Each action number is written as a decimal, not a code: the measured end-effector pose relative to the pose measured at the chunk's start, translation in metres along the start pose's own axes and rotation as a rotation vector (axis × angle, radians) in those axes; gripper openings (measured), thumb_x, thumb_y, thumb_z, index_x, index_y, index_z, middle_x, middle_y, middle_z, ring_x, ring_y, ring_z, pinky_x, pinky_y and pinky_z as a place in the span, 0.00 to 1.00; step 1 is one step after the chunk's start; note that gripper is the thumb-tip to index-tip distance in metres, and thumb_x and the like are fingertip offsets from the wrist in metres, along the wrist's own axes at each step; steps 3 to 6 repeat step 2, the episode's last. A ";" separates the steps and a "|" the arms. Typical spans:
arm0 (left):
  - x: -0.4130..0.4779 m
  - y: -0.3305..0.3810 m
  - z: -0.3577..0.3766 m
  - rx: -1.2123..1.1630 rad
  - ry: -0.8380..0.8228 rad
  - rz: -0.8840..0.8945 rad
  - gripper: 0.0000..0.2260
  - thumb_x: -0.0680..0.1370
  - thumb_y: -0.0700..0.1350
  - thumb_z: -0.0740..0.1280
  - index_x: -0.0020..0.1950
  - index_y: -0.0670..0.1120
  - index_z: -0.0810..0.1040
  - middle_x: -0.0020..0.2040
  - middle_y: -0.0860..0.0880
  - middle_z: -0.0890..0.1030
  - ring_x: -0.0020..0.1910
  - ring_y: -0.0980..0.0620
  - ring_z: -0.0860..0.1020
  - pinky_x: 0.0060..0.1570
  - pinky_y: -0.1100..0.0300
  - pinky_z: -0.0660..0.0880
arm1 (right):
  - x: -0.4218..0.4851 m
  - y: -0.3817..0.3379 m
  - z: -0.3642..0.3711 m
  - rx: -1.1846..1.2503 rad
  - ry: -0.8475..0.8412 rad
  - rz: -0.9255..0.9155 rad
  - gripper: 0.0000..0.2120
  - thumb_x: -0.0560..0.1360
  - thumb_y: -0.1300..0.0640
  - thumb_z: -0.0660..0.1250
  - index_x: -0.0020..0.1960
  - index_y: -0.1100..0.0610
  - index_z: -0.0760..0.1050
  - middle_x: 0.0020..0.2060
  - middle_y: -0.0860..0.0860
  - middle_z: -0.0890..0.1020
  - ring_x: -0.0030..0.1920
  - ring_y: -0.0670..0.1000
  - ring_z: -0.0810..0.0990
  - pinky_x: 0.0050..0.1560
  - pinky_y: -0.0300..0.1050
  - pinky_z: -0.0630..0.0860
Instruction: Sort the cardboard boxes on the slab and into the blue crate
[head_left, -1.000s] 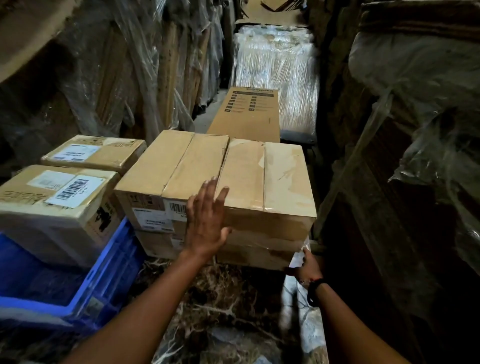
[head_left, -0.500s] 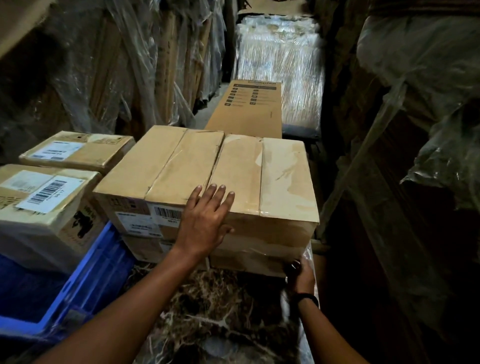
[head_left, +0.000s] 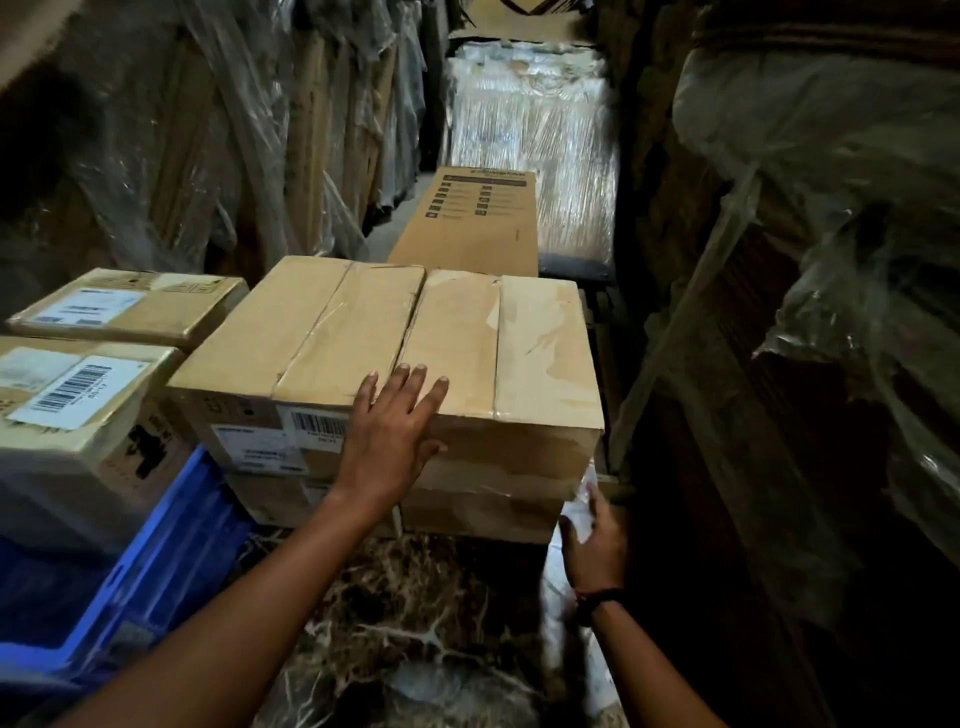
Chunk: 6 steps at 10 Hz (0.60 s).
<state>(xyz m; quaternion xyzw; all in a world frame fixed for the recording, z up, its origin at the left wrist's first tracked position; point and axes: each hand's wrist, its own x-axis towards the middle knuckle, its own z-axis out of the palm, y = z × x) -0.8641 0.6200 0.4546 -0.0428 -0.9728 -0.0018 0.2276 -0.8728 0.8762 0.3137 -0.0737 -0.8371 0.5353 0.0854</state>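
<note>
A large taped cardboard box (head_left: 467, 332) lies on top of a second box (head_left: 488, 512), both on the dark marble slab (head_left: 415, 613). My left hand (head_left: 389, 441) presses flat over the top box's front edge, fingers straight and spread. My right hand (head_left: 592, 540) rests at the lower box's bottom right corner, fingers pointing up, partly behind a strip of clear plastic film (head_left: 571, 639). At the left, the blue crate (head_left: 166, 561) holds a box with a barcode label (head_left: 78, 400).
Another labelled box (head_left: 130, 306) sits behind the crate's box. A long printed carton (head_left: 478, 223) lies beyond the stack, with a film-wrapped pallet (head_left: 530, 145) behind it. Plastic-wrapped goods wall in both sides of the narrow aisle.
The view has moved closer to the stack. My left hand stays flat on the top box's front edge. My right hand has risen from under the lower corner to beside it.
</note>
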 end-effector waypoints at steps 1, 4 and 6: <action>-0.006 0.000 -0.003 0.007 0.006 -0.029 0.37 0.71 0.56 0.74 0.77 0.47 0.64 0.74 0.41 0.68 0.74 0.42 0.65 0.74 0.42 0.58 | -0.004 -0.038 -0.017 -0.112 0.181 -0.312 0.33 0.72 0.68 0.64 0.75 0.60 0.62 0.74 0.56 0.65 0.73 0.53 0.64 0.71 0.43 0.62; -0.018 -0.003 -0.011 -0.020 -0.008 -0.084 0.38 0.75 0.59 0.69 0.79 0.46 0.59 0.77 0.41 0.64 0.77 0.42 0.60 0.75 0.43 0.56 | -0.012 -0.090 -0.027 -0.233 0.166 -0.514 0.38 0.68 0.64 0.61 0.77 0.60 0.55 0.77 0.56 0.56 0.78 0.52 0.54 0.75 0.45 0.55; -0.018 -0.003 -0.011 -0.020 -0.008 -0.084 0.38 0.75 0.59 0.69 0.79 0.46 0.59 0.77 0.41 0.64 0.77 0.42 0.60 0.75 0.43 0.56 | -0.012 -0.090 -0.027 -0.233 0.166 -0.514 0.38 0.68 0.64 0.61 0.77 0.60 0.55 0.77 0.56 0.56 0.78 0.52 0.54 0.75 0.45 0.55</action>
